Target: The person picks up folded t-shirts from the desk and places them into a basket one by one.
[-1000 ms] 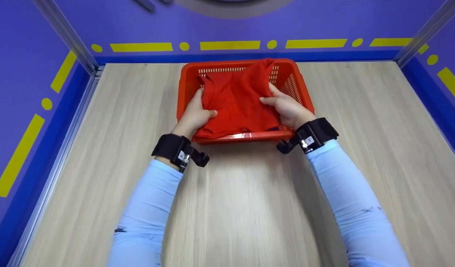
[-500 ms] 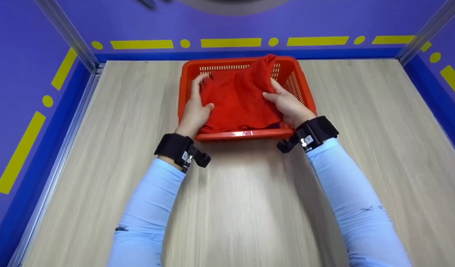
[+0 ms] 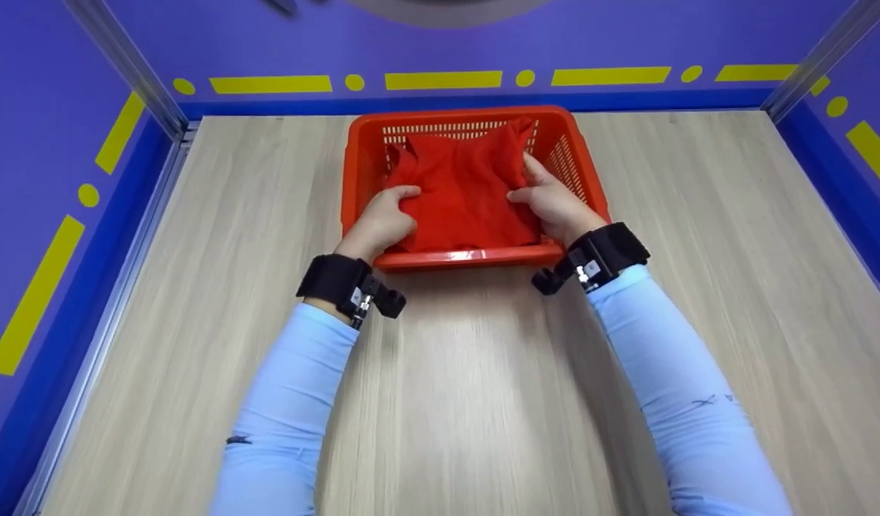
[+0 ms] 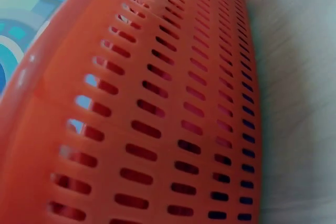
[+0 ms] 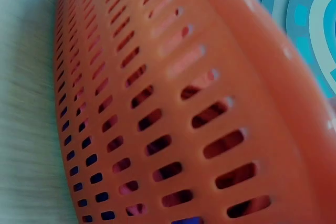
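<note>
A red cloth [image 3: 465, 190], loosely folded, lies inside the red plastic basket [image 3: 463, 259] in the head view. My left hand [image 3: 380, 221] reaches over the basket's left side and holds the cloth's left part, one finger laid across its top. On the other side my right hand [image 3: 557, 206] grips the right edge, thumb on the near face and the remaining fingers partly behind the fabric. A corner of the cloth stands up toward the back right. Both wrist views show the slotted outer basket wall [image 4: 157, 98], which hides the hands there.
The basket stands on a wood-grain table [image 3: 454, 387], near the blue back wall [image 3: 268, 43] with yellow markings. Blue side panels and metal frame posts [image 3: 128, 64] bound the table left and right. Dark wrist-camera straps [image 3: 336, 281] sit close to the basket's front corners.
My left fingers have drawn back from the cloth's far left corner toward its near left part. The raised right corner dips slightly, while my right hand keeps its hold.
</note>
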Motion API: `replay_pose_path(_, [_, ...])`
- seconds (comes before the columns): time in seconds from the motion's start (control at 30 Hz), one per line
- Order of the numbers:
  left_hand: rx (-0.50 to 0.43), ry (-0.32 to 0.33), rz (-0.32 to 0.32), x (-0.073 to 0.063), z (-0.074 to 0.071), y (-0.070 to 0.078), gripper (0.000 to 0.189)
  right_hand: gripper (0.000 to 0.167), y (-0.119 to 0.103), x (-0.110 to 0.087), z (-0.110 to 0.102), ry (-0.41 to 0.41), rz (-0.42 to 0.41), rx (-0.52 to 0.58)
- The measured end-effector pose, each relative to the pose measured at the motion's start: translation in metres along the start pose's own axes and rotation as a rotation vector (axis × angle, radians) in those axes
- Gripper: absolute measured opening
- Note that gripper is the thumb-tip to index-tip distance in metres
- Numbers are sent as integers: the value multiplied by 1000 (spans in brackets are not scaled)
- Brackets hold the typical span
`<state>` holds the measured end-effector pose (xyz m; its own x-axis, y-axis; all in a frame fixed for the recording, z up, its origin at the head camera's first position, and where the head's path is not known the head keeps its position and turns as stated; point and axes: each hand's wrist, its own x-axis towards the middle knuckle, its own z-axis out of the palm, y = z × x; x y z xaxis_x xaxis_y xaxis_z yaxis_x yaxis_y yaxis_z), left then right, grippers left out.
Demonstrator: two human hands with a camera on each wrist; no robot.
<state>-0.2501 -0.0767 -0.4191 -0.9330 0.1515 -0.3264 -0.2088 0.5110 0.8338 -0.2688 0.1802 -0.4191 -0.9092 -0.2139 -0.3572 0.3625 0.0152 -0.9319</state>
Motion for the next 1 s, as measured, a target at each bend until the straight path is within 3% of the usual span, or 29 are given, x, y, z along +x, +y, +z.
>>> replay_pose_path(0.2, [204, -40, 4, 1, 4, 0, 83, 105, 0, 1, -2, 68, -25, -97])
replay_pose_path(0.3, [269, -12, 28, 0, 8, -1, 90, 100, 0, -1, -3, 89, 20, -178])
replay_pose_path(0.4, [370, 25, 91, 0, 11, -2, 93, 92, 1, -3, -4, 115, 59, -269])
replay_pose_path(0.53, [481, 2, 129, 1, 11, -2, 91, 86, 1, -4, -5, 126, 63, -377])
replay_pose_path(0.8, [569, -137, -20, 4, 9, 0, 86, 84, 4, -3, -4, 67, 88, -438])
replay_pose_path(1.0, [594, -196, -65, 3, 5, 6, 85, 80, 2, -2, -4, 56, 125, -549])
